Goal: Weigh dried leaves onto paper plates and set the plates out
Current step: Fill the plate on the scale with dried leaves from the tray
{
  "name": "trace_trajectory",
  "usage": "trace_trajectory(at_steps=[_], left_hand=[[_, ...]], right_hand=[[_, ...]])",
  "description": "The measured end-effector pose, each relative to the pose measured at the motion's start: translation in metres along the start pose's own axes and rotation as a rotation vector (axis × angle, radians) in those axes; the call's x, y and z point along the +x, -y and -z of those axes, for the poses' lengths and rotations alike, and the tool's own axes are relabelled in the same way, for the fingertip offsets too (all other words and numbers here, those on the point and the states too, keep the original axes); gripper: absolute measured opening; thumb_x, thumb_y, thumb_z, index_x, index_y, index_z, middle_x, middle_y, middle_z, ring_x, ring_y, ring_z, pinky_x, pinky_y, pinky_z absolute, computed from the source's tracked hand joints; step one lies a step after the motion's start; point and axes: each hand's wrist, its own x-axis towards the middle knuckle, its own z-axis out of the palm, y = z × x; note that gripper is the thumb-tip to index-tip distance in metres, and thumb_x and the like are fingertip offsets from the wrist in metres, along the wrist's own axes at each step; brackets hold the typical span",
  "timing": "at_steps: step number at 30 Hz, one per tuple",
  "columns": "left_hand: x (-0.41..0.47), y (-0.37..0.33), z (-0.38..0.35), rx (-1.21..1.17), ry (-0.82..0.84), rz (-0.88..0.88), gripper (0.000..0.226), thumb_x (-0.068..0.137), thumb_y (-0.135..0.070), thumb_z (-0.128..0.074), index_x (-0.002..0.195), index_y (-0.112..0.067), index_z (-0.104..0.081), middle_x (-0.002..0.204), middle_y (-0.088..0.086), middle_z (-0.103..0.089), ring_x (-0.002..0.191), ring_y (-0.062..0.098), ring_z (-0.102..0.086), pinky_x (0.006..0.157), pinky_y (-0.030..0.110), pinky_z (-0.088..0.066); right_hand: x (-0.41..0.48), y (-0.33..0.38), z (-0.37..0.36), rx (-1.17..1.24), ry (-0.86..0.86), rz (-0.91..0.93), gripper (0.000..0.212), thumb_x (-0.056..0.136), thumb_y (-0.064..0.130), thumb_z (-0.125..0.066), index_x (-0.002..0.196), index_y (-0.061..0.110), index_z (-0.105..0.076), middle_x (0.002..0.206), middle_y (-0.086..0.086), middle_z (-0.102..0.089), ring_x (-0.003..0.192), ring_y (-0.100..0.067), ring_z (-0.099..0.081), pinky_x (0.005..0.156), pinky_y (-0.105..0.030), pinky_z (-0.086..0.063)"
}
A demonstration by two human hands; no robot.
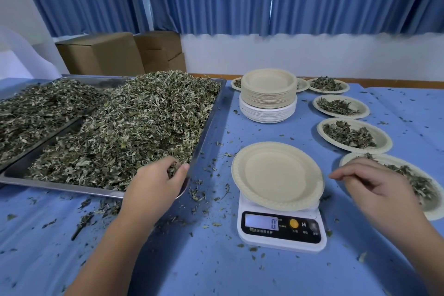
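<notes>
A bare paper plate (276,175) rests on a white kitchen scale (281,230) whose display reads 0. To its left a steel tray (206,127) holds a big heap of dried leaves (134,125). My left hand (156,182) is at the tray's near right corner, fingers closed on a pinch of dried leaves. My right hand (374,187) hovers right of the scale with loosely spread fingers and holds nothing; it covers part of the nearest filled plate (430,185).
A tall stack of unused plates (268,96) stands behind the scale. Several filled plates run along the right side, such as one plate (353,134). A second leaf tray (36,113) lies far left. Leaf crumbs litter the blue tablecloth (216,267). Cardboard boxes (115,53) sit behind.
</notes>
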Motion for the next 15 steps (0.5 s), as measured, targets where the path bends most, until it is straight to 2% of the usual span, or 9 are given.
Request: trace_trajectory(at_steps=[3,8,12,15], left_hand=[[0.012,0.003,0.005,0.002,0.016,0.008,0.034,0.094,-0.047,-0.051,0.101,-0.016,-0.064,0.041,-0.003,-0.049,0.031,0.007,-0.038,0.04,0.022,-0.034],[0.027,0.003,0.013,0.019,0.032,-0.05,0.037,0.096,-0.042,-0.052,0.115,-0.013,-0.063,0.036,-0.006,-0.04,0.024,0.007,-0.033,0.03,0.018,-0.021],[0.038,-0.008,0.025,-0.039,-0.03,-0.082,0.036,0.096,-0.043,-0.051,0.112,-0.014,-0.064,0.04,-0.007,-0.044,0.024,0.005,-0.03,0.03,0.018,-0.027],[0.042,-0.029,0.034,-0.158,-0.095,-0.121,0.029,0.095,-0.044,-0.051,0.099,-0.019,-0.065,0.039,-0.004,-0.047,0.026,0.005,-0.035,0.029,0.014,-0.026]], right_hand=[[0.0,0.001,-0.001,0.007,0.002,-0.007,0.044,0.081,-0.017,-0.055,0.071,0.023,-0.07,0.084,0.012,-0.063,0.066,-0.004,-0.056,0.058,-0.005,-0.036],[-0.001,0.002,0.0,0.015,0.01,-0.027,0.04,0.082,-0.015,-0.057,0.071,0.02,-0.071,0.083,0.012,-0.063,0.065,-0.005,-0.055,0.057,-0.004,-0.035],[0.0,0.003,0.0,0.022,0.0,-0.026,0.041,0.081,-0.015,-0.057,0.07,0.021,-0.071,0.083,0.011,-0.063,0.066,-0.007,-0.055,0.057,-0.005,-0.035],[0.0,0.002,0.0,0.029,0.001,-0.031,0.04,0.082,-0.014,-0.057,0.07,0.021,-0.071,0.082,0.01,-0.063,0.065,-0.011,-0.055,0.056,-0.007,-0.036]])
